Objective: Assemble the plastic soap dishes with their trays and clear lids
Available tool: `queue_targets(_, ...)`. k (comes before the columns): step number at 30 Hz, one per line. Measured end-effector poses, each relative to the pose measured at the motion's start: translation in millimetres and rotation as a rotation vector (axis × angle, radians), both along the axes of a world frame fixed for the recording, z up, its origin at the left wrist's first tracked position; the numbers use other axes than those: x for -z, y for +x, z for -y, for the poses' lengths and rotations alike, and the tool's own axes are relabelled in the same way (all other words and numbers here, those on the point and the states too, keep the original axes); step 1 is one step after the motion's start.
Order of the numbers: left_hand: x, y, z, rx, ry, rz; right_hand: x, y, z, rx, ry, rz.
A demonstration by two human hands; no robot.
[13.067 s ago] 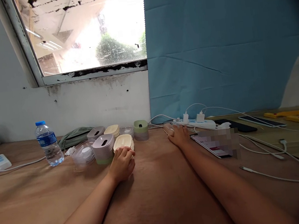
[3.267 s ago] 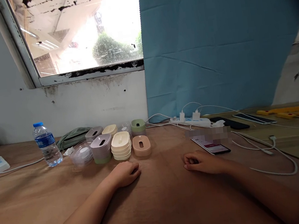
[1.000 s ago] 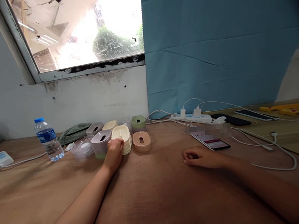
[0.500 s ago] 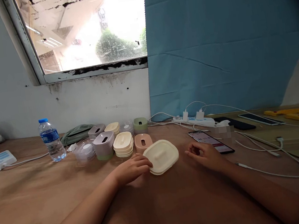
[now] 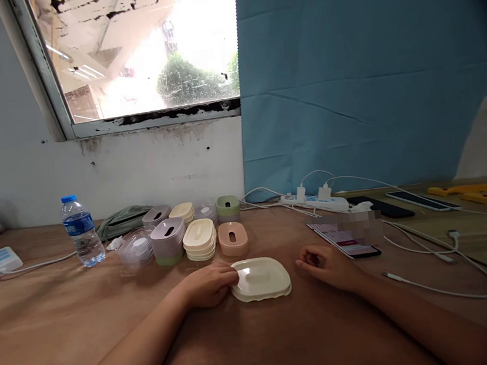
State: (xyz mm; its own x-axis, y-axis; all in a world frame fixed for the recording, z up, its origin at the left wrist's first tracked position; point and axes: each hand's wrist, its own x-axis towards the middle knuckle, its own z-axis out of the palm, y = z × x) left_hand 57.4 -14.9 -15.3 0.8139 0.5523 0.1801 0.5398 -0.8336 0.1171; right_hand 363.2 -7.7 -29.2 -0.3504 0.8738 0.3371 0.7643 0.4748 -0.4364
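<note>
A cream plastic lid point(image 5: 264, 277) with rounded corners and a raised middle lies low at the tabletop in front of me. My left hand point(image 5: 214, 282) pinches its left edge between thumb and fingers. To the right of the lid, apart from it, my right hand point(image 5: 327, 264) rests with its fingers curled in; whether anything is inside them is hidden. Behind the lid stand a peach container point(image 5: 233, 240), a stack of cream lids point(image 5: 199, 239) and a lilac container with a green base point(image 5: 168, 239).
Clear plastic pieces point(image 5: 135, 248), a water bottle point(image 5: 81, 232) and a green pouch point(image 5: 124, 221) stand at back left. At right lie a phone point(image 5: 343, 238), white cables point(image 5: 439, 297) and a power strip point(image 5: 314, 200). A green container point(image 5: 228, 209) is near the wall.
My left hand has lowered the cream lid from a tilted position to nearly flat at the tabletop. My right hand stays in about the same place.
</note>
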Motion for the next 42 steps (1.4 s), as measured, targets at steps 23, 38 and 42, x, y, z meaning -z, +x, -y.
queue_targets(23,8.2,-1.6,-5.6,0.147,0.027,0.114,17.4,-96.1,-96.2,-0.212,0.086,0.051)
queue_targets(38,9.3,-5.4,-6.2,0.012,0.366,0.764,-55.1,-60.9,-42.7,-0.396,0.126,0.159)
queue_targets(42,10.9,0.4,-4.4,-0.024,0.213,0.943,-59.4,-45.7,-2.2,-0.486,0.009,0.22)
